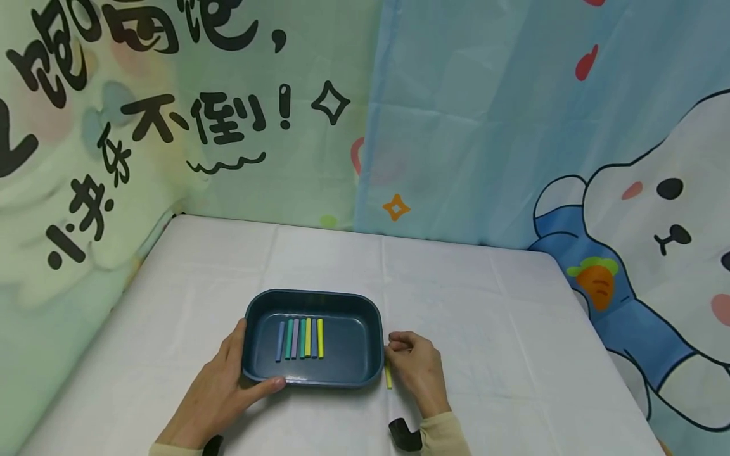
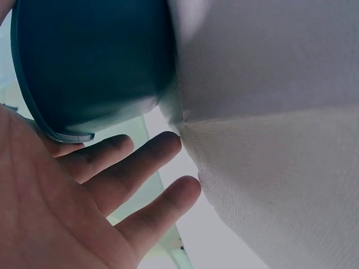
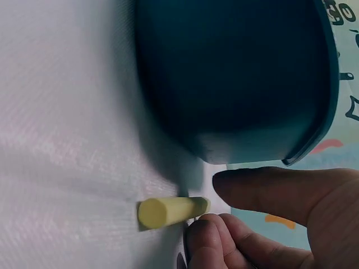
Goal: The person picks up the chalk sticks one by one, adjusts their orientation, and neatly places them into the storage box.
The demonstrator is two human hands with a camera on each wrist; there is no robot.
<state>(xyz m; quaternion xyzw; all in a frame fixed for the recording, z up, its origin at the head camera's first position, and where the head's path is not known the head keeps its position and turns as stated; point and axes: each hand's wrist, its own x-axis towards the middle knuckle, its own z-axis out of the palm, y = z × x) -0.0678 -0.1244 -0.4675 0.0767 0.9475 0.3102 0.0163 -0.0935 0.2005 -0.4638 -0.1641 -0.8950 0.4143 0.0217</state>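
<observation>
White cloth covers the bench (image 1: 490, 297) under my hands, with cartoon curtains (image 1: 502, 126) hanging behind it. Between my hands sits a dark blue tray (image 1: 371, 316) holding a row of coloured sticks (image 1: 300, 337). My left hand (image 1: 219, 389) lies open against the tray's near left corner, thumb along its front rim. My right hand (image 1: 418, 370), just right of the tray, curls its fingers (image 3: 241, 241) on a yellow stick (image 3: 168, 211) lying on the cloth beside the tray wall

yellow stick (image 1: 388, 377) mostly hidden under right hand (image 1: 415, 370), grip perhaps pinching
</observation>
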